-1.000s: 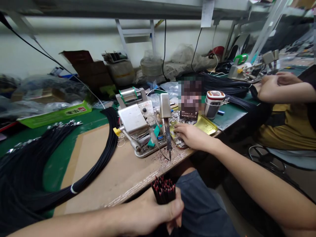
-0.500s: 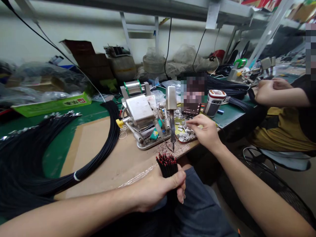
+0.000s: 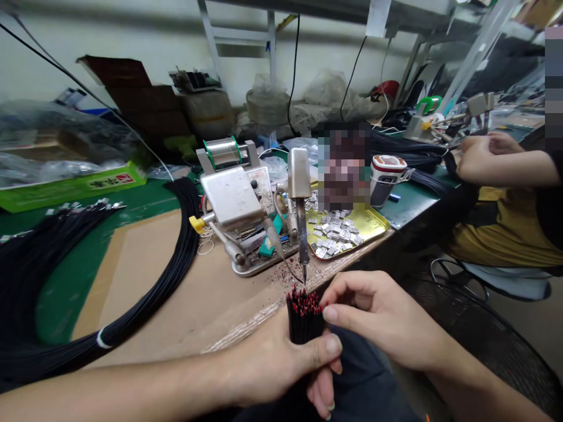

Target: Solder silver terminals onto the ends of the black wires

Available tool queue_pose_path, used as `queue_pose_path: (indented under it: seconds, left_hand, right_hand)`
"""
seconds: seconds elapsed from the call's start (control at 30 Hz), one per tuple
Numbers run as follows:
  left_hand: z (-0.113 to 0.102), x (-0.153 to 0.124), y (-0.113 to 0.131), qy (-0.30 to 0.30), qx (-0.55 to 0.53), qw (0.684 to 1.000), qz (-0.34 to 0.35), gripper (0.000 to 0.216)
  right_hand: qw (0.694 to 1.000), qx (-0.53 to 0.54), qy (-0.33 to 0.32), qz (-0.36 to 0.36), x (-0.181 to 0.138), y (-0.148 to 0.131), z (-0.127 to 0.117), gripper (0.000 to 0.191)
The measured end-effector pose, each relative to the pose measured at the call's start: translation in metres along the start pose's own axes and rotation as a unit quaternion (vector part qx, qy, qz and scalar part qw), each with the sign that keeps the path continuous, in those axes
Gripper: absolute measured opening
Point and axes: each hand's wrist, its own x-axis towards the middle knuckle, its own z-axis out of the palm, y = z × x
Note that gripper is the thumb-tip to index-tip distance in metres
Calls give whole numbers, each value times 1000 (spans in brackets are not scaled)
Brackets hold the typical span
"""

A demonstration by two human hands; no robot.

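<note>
My left hand (image 3: 303, 357) is wrapped around a thick bundle of black cables (image 3: 302, 322), whose stripped red wire ends point upward. At the right edge of those ends, my right hand (image 3: 369, 310) has its thumb and forefinger drawn together in a pinch. Whatever sits between these fingertips is too small to make out. Just above the bundle, a soldering iron (image 3: 302, 234) points its tip down from a metal stand (image 3: 237, 196). Beyond my right hand lies a yellow tray (image 3: 373, 221) with small silver metal connector pieces (image 3: 336, 234).
A solder spool (image 3: 223, 152) sits behind the stand. Tied black cables (image 3: 176, 252) curve across the cardboard sheet (image 3: 127, 258) at left. A grey-and-white cup-shaped object (image 3: 386, 181) stands behind the tray. At right, a co-worker's hands (image 3: 488, 149) are near another soldering stand.
My right hand has come back from the tray of metal pieces to the wire ends. The left hand keeps its hold on the cables. The view has shifted slightly.
</note>
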Motion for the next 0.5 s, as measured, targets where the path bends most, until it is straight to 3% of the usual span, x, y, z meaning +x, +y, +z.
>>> queue_pose_path:
  seconds: [0.1, 0.3, 0.5]
  left_hand:
    - [-1, -1, -5, 29, -20, 999, 1, 53]
    - [-2, -2, -6, 168, -107, 978, 62, 37]
    - [-2, -4, -8, 208, -107, 971, 53, 36]
  right_hand:
    - [1000, 9, 15, 1, 4, 3, 4, 9]
    - [998, 68, 4, -15, 8, 3, 1, 15]
    - [999, 39, 15, 14, 8, 3, 2, 14]
